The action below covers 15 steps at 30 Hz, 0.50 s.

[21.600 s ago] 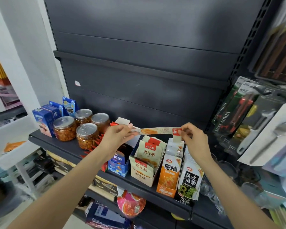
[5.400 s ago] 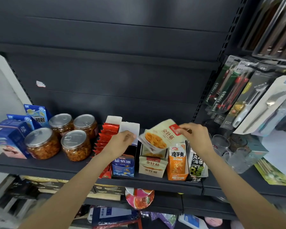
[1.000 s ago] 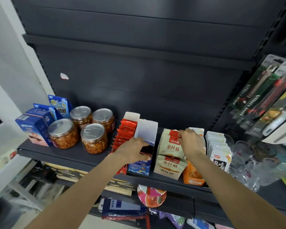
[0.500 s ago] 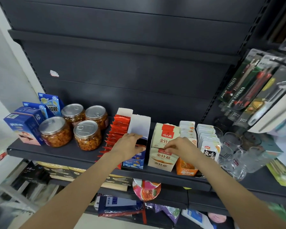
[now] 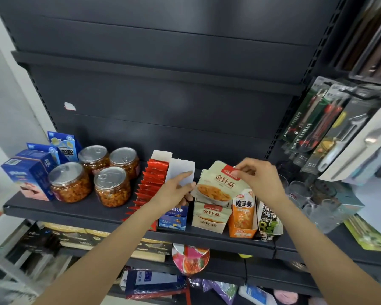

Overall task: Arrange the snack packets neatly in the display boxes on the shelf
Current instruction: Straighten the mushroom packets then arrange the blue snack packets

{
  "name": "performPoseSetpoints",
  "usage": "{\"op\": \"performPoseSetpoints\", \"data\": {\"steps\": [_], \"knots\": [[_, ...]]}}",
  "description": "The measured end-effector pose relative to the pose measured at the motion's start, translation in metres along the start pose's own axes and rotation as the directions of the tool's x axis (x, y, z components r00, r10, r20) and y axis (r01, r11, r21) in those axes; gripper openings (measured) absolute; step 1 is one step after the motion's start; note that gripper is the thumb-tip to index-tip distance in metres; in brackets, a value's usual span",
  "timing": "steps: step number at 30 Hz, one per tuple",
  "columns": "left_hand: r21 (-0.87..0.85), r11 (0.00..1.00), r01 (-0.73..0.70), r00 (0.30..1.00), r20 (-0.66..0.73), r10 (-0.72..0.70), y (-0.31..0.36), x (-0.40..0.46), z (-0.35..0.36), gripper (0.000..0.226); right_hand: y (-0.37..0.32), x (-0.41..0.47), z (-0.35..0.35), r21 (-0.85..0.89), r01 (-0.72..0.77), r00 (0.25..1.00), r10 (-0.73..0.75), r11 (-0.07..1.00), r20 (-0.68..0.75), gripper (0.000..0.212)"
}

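Observation:
A beige snack packet [image 5: 218, 186] with a red label hangs tilted above the beige display box [image 5: 209, 219] on the dark shelf [image 5: 75, 211]. My right hand [image 5: 259, 180] pinches its top right corner. My left hand [image 5: 176, 192] touches the packet's lower left edge with its fingertips, over the blue display box [image 5: 174, 219]. More beige packets stand in the box below. To the right stand an orange display box [image 5: 242, 214] and a black-and-white packet box [image 5: 270, 219]. A row of red packets [image 5: 151, 186] fills the box on the left.
Four jars of orange snacks [image 5: 110, 186] and blue cartons [image 5: 28, 172] fill the shelf's left. Clear glasses [image 5: 312, 201] stand at the right, with hanging knives and peelers [image 5: 317, 130] above them. A lower shelf holds more goods, including a round red pack [image 5: 190, 257].
Half a second ago my right hand was low at the front of the beige box. Now it has lifted one beige packet up out of it, and my left hand has come over to its edge.

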<state>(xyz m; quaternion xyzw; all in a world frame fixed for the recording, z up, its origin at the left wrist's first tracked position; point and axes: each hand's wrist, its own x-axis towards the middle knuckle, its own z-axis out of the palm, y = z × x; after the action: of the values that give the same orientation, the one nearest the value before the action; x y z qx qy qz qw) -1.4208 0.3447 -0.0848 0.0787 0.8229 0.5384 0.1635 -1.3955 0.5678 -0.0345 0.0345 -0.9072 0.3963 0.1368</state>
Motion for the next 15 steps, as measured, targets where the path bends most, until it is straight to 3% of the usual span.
{"op": "performPoseSetpoints", "data": {"steps": [3,6,8,12,14,15], "knots": [[-0.401,0.899,0.180,0.983,0.047,-0.176,0.015,0.000,0.002,0.031,-0.009,-0.002,-0.018,0.194,0.033,0.997,-0.020,0.981,-0.070,0.011],[-0.601,0.741,0.298,0.951,0.124,-0.283,0.024,0.003,0.001,0.033,-0.012,-0.005,-0.026,0.343,0.028,0.998,-0.008,0.939,-0.062,0.010],[-0.662,0.699,0.270,0.959,0.117,-0.259,0.026,0.002,-0.001,0.025,-0.009,-0.009,-0.029,0.347,0.040,0.998,-0.021,0.937,-0.058,0.013],[-0.695,0.711,0.108,0.990,0.007,-0.143,0.030,-0.002,-0.009,0.028,0.011,-0.009,-0.027,-0.040,0.071,0.983,-0.077,0.997,-0.164,0.020],[-0.693,0.720,0.040,0.997,-0.022,-0.076,0.033,-0.006,-0.012,0.036,0.013,-0.011,-0.025,-0.002,0.028,0.990,-0.028,1.000,-0.142,0.030],[-0.671,0.742,0.003,0.998,-0.041,-0.041,0.034,-0.008,-0.013,0.040,0.011,-0.013,-0.025,0.125,-0.008,0.994,0.021,0.992,-0.103,0.034]]}}
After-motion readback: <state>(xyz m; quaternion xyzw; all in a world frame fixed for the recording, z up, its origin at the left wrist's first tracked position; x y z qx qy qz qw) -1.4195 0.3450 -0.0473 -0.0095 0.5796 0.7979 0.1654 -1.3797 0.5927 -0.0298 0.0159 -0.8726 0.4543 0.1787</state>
